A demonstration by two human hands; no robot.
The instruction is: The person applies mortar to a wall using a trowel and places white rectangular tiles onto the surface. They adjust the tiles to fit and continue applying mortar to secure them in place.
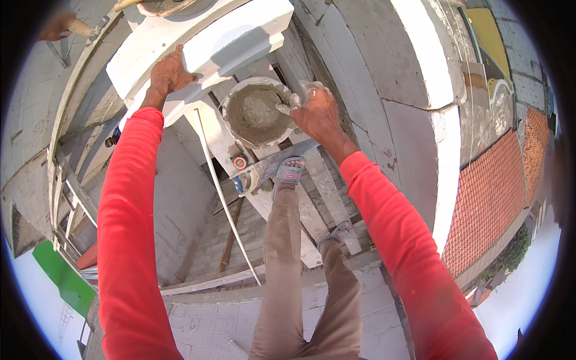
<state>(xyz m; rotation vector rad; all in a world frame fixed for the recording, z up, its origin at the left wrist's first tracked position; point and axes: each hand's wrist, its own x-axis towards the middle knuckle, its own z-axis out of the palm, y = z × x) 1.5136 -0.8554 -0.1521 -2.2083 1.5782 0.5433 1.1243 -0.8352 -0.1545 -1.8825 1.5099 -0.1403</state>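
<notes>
My left hand (172,73) rests on the long white moulded block (240,45), thumb and forefinger spread apart. Over the right rim of a round bucket of wet grey mortar (255,111), my right hand (318,113) is closed with mortar smeared on its fingers. A short, mortar-coated stub (283,108) sticks out from its fingers toward the bucket; what it belongs to is hidden. The bucket stands on planks in front of my feet. Just below it lie a round orange-and-black tape measure (239,162) and a blue-handled tool (239,183).
My sandalled feet stand on narrow planks (327,186) with gaps between them. A thin pale pole (219,186) leans at the left. Another person's hand (57,27) holds a wooden-handled tool at upper left. A second mortar container (165,7) sits on top. Grey wall panels (414,144) rise at right.
</notes>
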